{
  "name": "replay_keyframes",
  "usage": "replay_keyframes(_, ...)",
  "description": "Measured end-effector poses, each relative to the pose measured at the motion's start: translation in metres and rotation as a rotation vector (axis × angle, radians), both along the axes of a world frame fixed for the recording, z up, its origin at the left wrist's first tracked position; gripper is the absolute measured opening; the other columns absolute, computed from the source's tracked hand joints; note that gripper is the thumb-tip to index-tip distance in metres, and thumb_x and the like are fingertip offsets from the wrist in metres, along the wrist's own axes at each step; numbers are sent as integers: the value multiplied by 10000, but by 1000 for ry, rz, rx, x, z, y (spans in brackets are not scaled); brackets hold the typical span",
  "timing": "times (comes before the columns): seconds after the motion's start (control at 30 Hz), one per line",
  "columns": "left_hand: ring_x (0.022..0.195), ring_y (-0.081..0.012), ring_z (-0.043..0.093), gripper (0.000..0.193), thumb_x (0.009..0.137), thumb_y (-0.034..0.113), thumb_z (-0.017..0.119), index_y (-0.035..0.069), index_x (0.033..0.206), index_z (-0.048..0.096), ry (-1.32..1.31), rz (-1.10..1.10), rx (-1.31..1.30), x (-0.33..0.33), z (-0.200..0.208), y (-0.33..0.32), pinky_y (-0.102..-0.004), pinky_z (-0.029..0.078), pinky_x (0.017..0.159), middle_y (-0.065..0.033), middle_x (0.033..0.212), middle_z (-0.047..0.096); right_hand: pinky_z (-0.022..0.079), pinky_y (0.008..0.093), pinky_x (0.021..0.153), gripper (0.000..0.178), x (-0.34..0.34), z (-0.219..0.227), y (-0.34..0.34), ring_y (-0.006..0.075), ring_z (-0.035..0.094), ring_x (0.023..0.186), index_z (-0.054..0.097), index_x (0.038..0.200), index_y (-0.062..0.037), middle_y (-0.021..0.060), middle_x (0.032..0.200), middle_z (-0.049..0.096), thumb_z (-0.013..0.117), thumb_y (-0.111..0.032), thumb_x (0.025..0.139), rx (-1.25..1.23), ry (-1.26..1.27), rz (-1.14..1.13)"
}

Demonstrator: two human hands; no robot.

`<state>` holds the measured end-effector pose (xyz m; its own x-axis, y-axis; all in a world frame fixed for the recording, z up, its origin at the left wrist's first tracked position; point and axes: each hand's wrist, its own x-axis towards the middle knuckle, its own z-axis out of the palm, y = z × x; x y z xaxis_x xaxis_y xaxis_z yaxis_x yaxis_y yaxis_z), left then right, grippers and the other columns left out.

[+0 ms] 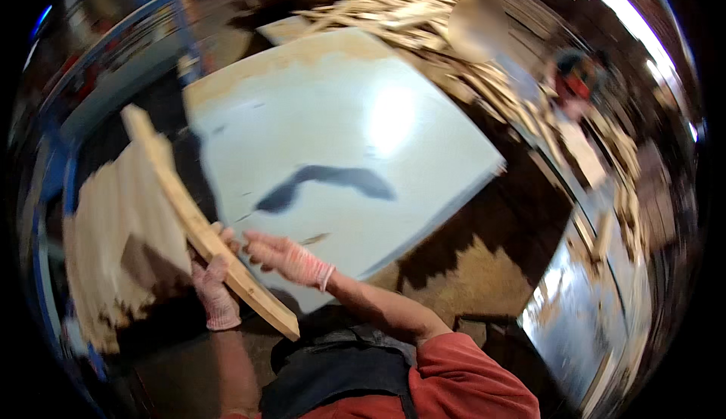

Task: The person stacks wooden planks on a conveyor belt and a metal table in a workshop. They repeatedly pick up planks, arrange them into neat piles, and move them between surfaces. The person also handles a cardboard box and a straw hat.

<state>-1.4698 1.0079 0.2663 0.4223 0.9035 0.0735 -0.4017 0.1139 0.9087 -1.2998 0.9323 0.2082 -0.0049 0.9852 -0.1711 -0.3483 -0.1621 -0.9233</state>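
A pale, smudged tabletop point(302, 131) lies ahead; the left hand point(215, 292) clasps a wooden strip point(195, 226), the right hand point(286, 259) just beside it, fingers loose.

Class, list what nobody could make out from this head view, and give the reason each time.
Part of the left hand: in the head view, hidden behind the wooden board.
Whether the right hand touches that board: head view, motion blur.
What the far worker holds: head view, too small and blurred.
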Motion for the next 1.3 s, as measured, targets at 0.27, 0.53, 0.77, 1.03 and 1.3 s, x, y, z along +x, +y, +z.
replay_keyframes(0.27,1318,-280,564,844,974,48,682,71,1672,209,10,-399,279,325,-79,-233,-426,499,1140,-118,1438,529,474,371,1148,781,185,15,-329,362,578,1369,434,1591,-39,223,1497,580,749,-275,916,-277,-822,-567)
replay_keyframes(0.53,1563,-333,327,1002,942,220,794,-1,1687,162,198,-1156,7,483,-69,-385,-435,292,1271,-257,1689,295,552,447,925,547,295,-79,-566,395,681,1087,619,1411,-90,225,1165,685,744,-265,909,-594,-643,-1181)
replay_keyframes(0.77,1368,-257,567,589,948,52,717,-37,1503,540,255,-1045,70,596,-105,-373,-398,424,1187,-115,1370,647,543,475,964,469,410,-147,-666,405,674,1095,695,1278,-86,212,1169,689,729,-353,895,-1056,-838,-975)
replay_keyframes(1.03,1250,-294,670,457,899,68,747,5,1345,666,486,-622,768,763,-129,-314,-388,503,1103,-157,1333,702,542,501,937,431,646,-216,-637,410,669,1057,703,1245,-103,189,1081,689,742,-333,882,-924,-1023,-702)
replay_keyframes(1.3,1276,-404,632,479,826,123,775,65,1293,691,880,-549,952,835,-125,-321,-500,454,1162,-137,1286,725,537,548,912,306,770,-280,-455,450,670,1045,714,1109,-80,234,1057,710,681,-336,944,-701,-829,-483)
